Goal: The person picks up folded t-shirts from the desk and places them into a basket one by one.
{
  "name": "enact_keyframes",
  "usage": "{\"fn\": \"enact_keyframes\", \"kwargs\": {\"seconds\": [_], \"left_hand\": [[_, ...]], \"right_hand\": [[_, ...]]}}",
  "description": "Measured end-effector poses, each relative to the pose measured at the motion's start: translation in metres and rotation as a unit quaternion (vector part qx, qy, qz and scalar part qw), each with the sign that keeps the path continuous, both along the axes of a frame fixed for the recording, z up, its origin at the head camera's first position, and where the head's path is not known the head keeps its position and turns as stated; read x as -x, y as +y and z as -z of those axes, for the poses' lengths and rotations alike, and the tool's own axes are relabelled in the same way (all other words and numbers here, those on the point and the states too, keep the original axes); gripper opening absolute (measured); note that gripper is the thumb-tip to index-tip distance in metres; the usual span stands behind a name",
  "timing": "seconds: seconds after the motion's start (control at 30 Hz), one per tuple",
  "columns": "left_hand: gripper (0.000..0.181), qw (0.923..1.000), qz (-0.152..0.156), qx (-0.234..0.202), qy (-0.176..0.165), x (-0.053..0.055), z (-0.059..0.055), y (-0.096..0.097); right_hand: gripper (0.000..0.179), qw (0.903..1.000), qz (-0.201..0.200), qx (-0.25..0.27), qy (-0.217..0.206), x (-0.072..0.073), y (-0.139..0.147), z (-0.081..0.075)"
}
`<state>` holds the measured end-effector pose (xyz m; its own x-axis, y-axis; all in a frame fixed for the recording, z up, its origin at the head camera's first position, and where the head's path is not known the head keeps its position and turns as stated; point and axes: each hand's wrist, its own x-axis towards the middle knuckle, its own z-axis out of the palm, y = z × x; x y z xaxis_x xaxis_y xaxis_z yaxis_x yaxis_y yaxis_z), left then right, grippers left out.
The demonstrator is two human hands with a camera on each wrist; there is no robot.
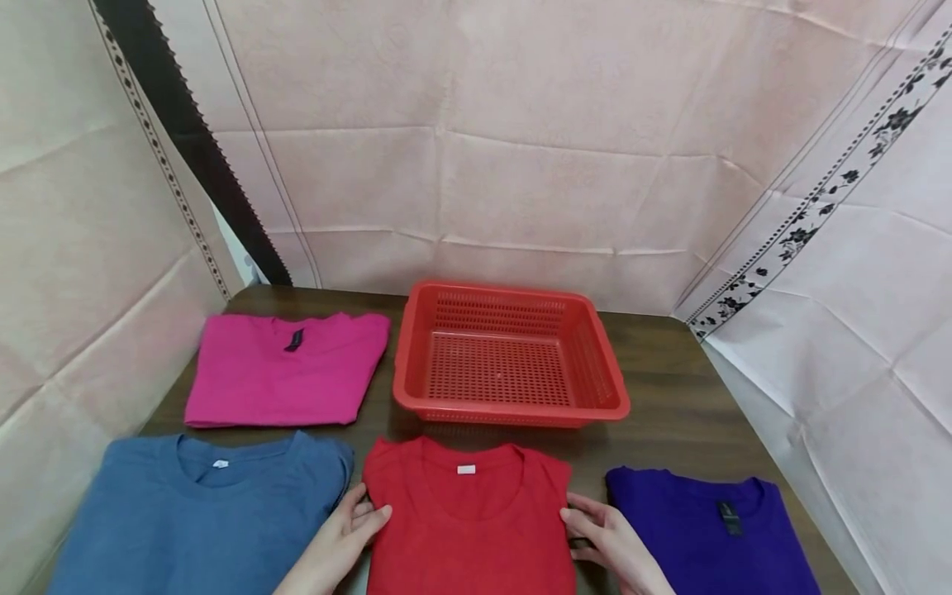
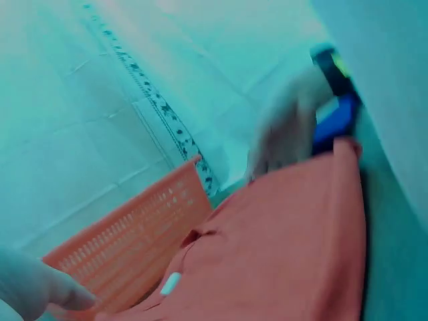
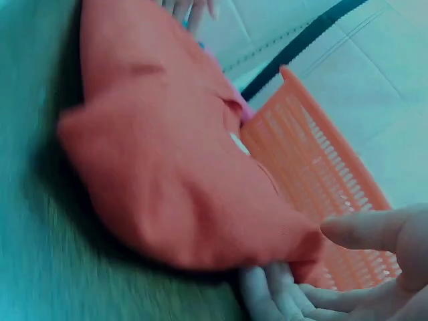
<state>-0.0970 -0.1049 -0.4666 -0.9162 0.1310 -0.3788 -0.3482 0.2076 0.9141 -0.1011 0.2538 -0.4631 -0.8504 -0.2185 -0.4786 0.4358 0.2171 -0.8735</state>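
Observation:
A folded red T-shirt [image 1: 468, 521] with a white neck label lies at the front middle of the table. At its left edge my left hand [image 1: 338, 537] pinches the cloth, thumb on top. My right hand [image 1: 613, 541] grips the opposite edge; the right wrist view shows the thumb above the red cloth [image 3: 180, 167] and the fingers tucked under it. Just behind the shirt stands a red plastic basket [image 1: 513, 413] with slotted walls and nothing inside. In the left wrist view the shirt's near side [image 2: 281, 234] looks raised, and the right hand [image 2: 287, 127] is blurred.
A folded blue T-shirt [image 1: 201, 512] lies left of the red one, and a pink T-shirt [image 1: 283, 372] behind it. On the right is a folded purple T-shirt [image 1: 692, 529]. Pale patterned cloth [image 1: 521, 149] hangs around the wooden table [image 1: 662, 372] at the back and sides.

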Motion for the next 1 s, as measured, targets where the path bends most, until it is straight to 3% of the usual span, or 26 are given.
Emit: {"fn": "enact_keyframes", "kwargs": {"seconds": [0.2,0.33,0.47,0.57,0.63,0.77,0.87,1.0], "left_hand": [[0.078,0.9994,0.033,0.012,0.009,-0.001,0.003,0.007],[0.086,0.9967,0.071,-0.037,0.011,-0.006,0.006,0.010],[0.091,0.9959,0.066,-0.057,0.024,-0.003,0.010,0.016],[0.097,0.9941,0.062,-0.089,0.012,0.001,0.012,0.019],[0.100,0.9886,0.076,-0.129,-0.016,0.003,0.013,0.016],[0.094,0.9655,0.121,-0.221,-0.067,0.006,0.010,0.001],[0.088,0.9529,0.140,-0.256,-0.082,0.004,0.002,-0.009],[0.081,0.9428,0.151,-0.283,-0.092,-0.003,-0.014,-0.015]], "right_hand": [[0.077,0.9999,-0.015,0.006,-0.001,0.000,-0.015,0.003],[0.093,0.9985,-0.025,0.045,-0.019,-0.006,-0.026,0.006],[0.103,0.9957,-0.018,0.086,-0.028,-0.005,-0.039,0.014],[0.102,0.9926,-0.010,0.117,-0.031,-0.003,-0.044,0.019],[0.101,0.9888,-0.003,0.144,-0.038,-0.004,-0.042,0.018],[0.095,0.9796,0.009,0.194,-0.049,-0.007,-0.034,0.007],[0.090,0.9763,0.003,0.211,-0.049,-0.012,-0.030,-0.005],[0.085,0.9779,-0.009,0.205,-0.039,-0.019,-0.027,-0.027]]}}
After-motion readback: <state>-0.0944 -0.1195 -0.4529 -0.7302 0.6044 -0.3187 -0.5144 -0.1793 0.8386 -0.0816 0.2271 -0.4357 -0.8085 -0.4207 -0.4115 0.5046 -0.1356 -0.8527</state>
